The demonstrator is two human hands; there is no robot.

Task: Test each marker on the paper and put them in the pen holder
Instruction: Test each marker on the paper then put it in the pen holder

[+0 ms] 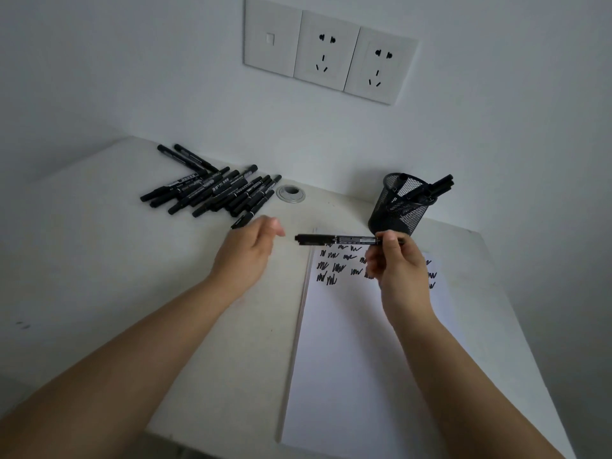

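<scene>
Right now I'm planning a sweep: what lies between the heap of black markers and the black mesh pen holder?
Head view: a round grey cable grommet set in the white desk.

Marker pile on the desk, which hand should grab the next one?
Left, probably. The left hand is empty and open beside the marker pile, while the right hand holds a marker over the paper.

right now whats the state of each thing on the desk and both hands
marker: capped, level, held above the paper
right hand: grips the marker
left hand: open, empty
pen holder: upright, some markers inside
pile of markers: loose on the desk
paper: flat, scribbles across the top
</scene>
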